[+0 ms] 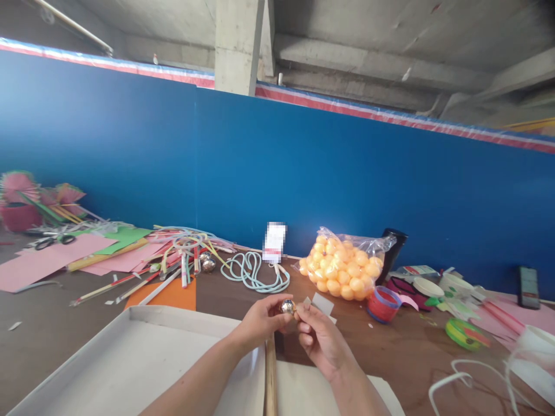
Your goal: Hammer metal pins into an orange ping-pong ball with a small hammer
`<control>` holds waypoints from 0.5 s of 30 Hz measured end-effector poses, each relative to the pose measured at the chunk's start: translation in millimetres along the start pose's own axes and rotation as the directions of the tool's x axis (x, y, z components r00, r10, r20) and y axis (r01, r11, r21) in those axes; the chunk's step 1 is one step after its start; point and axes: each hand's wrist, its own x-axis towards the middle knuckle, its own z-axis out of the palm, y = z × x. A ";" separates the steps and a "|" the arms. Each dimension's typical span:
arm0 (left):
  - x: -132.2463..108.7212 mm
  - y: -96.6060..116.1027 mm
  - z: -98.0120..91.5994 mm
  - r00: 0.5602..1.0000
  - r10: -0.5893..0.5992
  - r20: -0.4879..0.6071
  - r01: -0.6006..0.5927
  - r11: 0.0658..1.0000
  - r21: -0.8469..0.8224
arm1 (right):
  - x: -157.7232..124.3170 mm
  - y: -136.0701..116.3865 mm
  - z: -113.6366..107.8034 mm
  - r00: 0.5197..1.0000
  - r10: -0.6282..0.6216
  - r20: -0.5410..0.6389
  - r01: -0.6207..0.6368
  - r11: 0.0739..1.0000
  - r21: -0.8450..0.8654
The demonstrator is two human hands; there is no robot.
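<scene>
A small shiny silver ball is pinched in my left hand, between thumb and fingers. My right hand is closed at the ball's right side, its thumb and forefinger pressed on something small and yellowish that I cannot make out. Both hands are above the table, over the edge of a white shallow box lid. Just under them a wooden stick lies between the lid and a pale sheet. Small white paper pieces lie behind my right hand.
A clear bag of orange balls stands behind, beside a black cylinder. A red and blue tape roll is to the right. Coiled pale-blue cord, more silver balls, sticks and coloured paper lie left. A blue partition closes the back.
</scene>
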 end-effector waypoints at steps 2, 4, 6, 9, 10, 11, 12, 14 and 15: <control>0.0 -0.3 -0.5 1.000 0.002 0.006 -0.002 1.000 -0.006 | 0.1 0.7 -0.8 1.000 0.000 0.001 0.000 1.000 0.009; -0.4 -0.1 -0.9 1.000 0.005 0.012 -0.005 1.000 -0.006 | 0.0 1.7 -2.1 1.000 0.001 0.000 -0.001 1.000 0.020; -1.1 0.5 -1.1 1.000 0.011 0.014 -0.010 1.000 -0.005 | -0.2 2.7 -3.3 1.000 -0.004 0.000 0.004 1.000 0.025; -1.8 1.7 -1.1 1.000 0.012 0.018 -0.012 1.000 -0.004 | -0.5 3.4 -3.7 1.000 -0.009 0.004 0.009 1.000 0.027; -1.8 2.1 -1.1 1.000 0.010 0.018 -0.010 1.000 -0.003 | -0.7 3.4 -3.4 1.000 -0.009 0.006 0.008 1.000 0.024; -1.7 2.6 -1.0 1.000 0.007 0.016 -0.007 1.000 -0.001 | -1.0 3.4 -2.8 1.000 -0.008 0.009 0.008 1.000 0.021; -1.7 3.2 -0.8 1.000 0.005 0.014 -0.005 1.000 0.003 | -1.4 3.2 -2.1 1.000 -0.012 0.013 0.012 1.000 0.013; -1.7 4.6 -0.4 1.000 -0.001 0.010 0.001 1.000 0.014 | -2.4 2.9 -0.7 1.000 -0.027 0.013 0.027 1.000 -0.006; -1.8 5.3 -0.2 1.000 -0.003 0.010 0.003 1.000 0.019 | -3.0 2.7 -0.1 0.999 -0.034 0.012 0.034 0.999 -0.015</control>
